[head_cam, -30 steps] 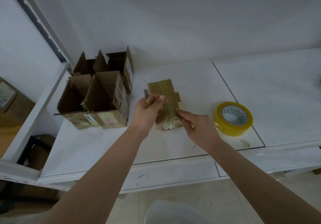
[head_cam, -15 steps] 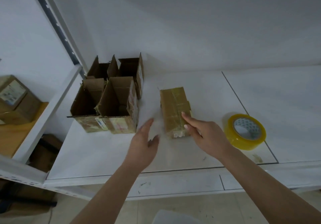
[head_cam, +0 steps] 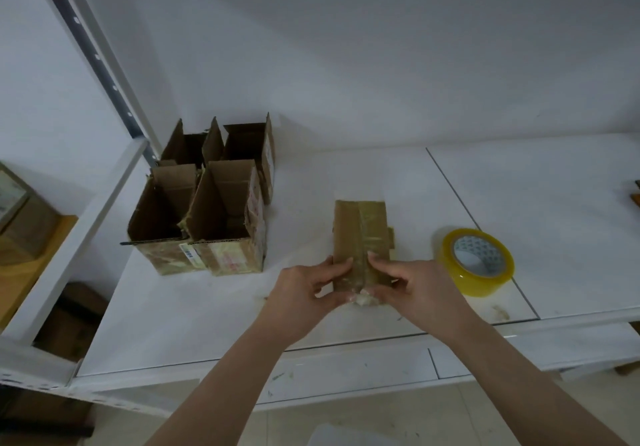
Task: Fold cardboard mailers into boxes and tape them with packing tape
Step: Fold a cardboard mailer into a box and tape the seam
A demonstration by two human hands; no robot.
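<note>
Left hand: the left hand (head_cam: pixel 304 293) grips the near left end of the taped box (head_cam: pixel 360 237), thumb curled on its top face beside the centre seam, the other fingers wrapped under the near edge.
Right hand: the right hand (head_cam: pixel 412 286) grips the near right end of the same box, thumb on top just right of the seam, fingers curled round the near end.
Taped box: lies flat on the white surface (head_cam: pixel 346 168), long side running away from the person, its near end between the two hands, closer to the front edge than the back.
Seam: a strip of glossy tape runs lengthwise along the top; a crumpled bit of tape shows at the near end between the hands.
Tape roll: the yellow tape roll (head_cam: pixel 476 262) lies flat just right of the right hand, near the front edge, apart from the box.
Open boxes: four open boxes (head_cam: pixel 207 203) stand clustered toward the left edge, flaps up, well apart from the hands.
</note>
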